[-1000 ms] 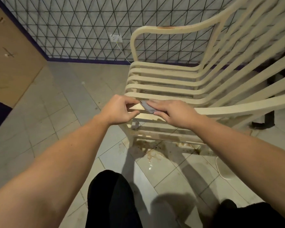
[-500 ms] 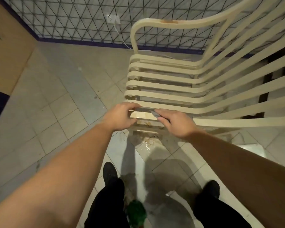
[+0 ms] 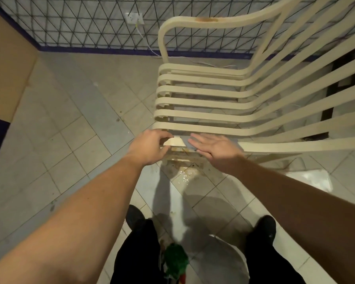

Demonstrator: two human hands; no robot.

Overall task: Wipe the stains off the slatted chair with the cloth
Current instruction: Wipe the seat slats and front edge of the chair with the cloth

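Observation:
A cream slatted chair (image 3: 203, 101) stands ahead of me, its slats curving up to the right. A brown stain (image 3: 206, 19) marks the far armrest, and brown grime streaks the near front rail (image 3: 182, 153). My left hand (image 3: 150, 147) grips the front end of the nearest slat. My right hand (image 3: 212, 147) lies flat with straight fingers on the same slat, pressing the grey cloth (image 3: 188, 143), of which only a small edge shows by the fingertips.
Dirty liquid pools on the tiled floor (image 3: 184, 175) under the chair's front. A green object (image 3: 175, 261) sits between my feet. A wall socket with a white cable (image 3: 134, 18) is on the patterned wall behind. A wooden panel (image 3: 6, 74) stands at the left.
The view has tilted down, so my feet and the green object appear. My right hand has flattened out over the cloth; it was curled on it before. My left hand keeps its grip.

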